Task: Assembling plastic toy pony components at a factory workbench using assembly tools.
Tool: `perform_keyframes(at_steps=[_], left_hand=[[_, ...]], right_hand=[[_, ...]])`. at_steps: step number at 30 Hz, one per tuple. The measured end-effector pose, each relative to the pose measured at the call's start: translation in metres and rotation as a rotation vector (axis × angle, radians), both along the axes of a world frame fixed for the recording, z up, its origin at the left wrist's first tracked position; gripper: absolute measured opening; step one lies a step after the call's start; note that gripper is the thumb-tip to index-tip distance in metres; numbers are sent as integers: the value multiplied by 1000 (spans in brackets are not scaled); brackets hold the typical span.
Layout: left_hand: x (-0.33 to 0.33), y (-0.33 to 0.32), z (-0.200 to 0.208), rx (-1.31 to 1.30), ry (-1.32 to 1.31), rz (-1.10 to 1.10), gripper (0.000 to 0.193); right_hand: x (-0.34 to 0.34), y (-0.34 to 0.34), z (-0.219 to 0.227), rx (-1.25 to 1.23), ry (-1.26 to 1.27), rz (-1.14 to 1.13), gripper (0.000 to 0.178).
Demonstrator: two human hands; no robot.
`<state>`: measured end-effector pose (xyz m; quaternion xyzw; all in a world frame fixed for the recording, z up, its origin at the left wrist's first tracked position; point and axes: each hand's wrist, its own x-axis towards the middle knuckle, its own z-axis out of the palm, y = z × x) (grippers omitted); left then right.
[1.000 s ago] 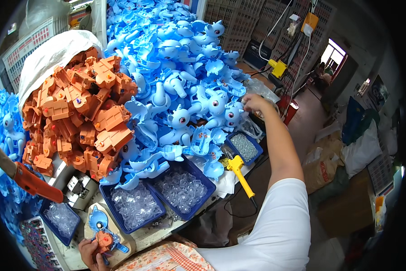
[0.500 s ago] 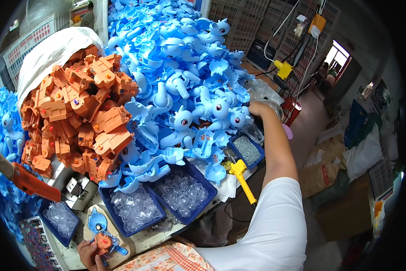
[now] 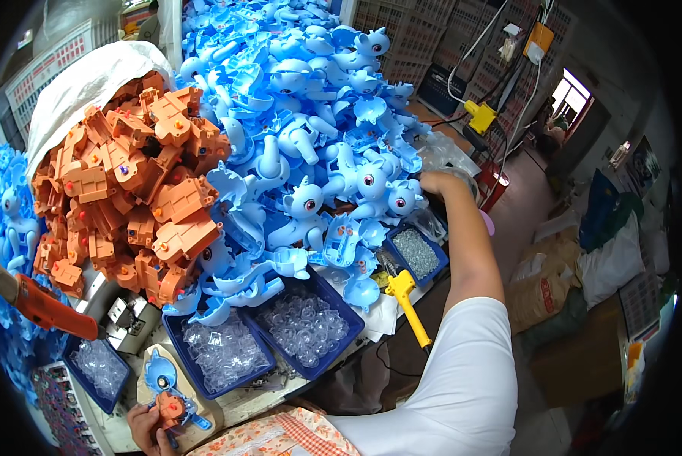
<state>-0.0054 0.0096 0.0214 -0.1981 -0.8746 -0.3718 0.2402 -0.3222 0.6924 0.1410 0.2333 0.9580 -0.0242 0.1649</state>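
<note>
At the lower left my left hand [image 3: 145, 427] is closed against the edge of an orange plastic gearbox [image 3: 171, 409]. That gearbox sits in a blue toy pony half-shell [image 3: 161, 372], which lies in a pale shaped block [image 3: 146, 393]. My right arm stretches away to the right of the blue heap. The right hand [image 3: 441, 182] rests beside clear plastic bags [image 3: 446, 152] and a blue pony head [image 3: 403, 197]. Its fingers are hidden behind the heap's edge, so what it touches cannot be seen.
Blue pony parts [image 3: 295, 137] form a tall heap, beside a white sack [image 3: 90, 72] of orange gearboxes [image 3: 105, 182]. Blue trays [image 3: 218, 394] hold clear plastic pieces; a small tray [image 3: 441, 267] holds tiny pieces. A yellow-handled soldering iron [image 3: 408, 304] and an orange-handled tool [image 3: 56, 308] flank the bench.
The view has shifted slightly. Both hands keep their places, the left at the orange gearbox and the right at the far side of the heap.
</note>
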Motion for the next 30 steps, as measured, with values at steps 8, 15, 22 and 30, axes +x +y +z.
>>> perform_keyframes(at_steps=[8, 15, 22, 30], left_hand=[[0, -3, -5, 0, -6, -3, 29], [9, -17, -26, 14, -119, 71, 32], [9, -19, -27, 36, -120, 72, 31], [11, -21, -29, 6, -107, 56, 33]], right_hand=[[0, 3, 7, 55, -57, 49, 56], [-6, 12, 1, 115, -137, 91, 56], [9, 6, 3, 210, -109, 183, 48], [19, 11, -5, 345, -130, 315, 48]])
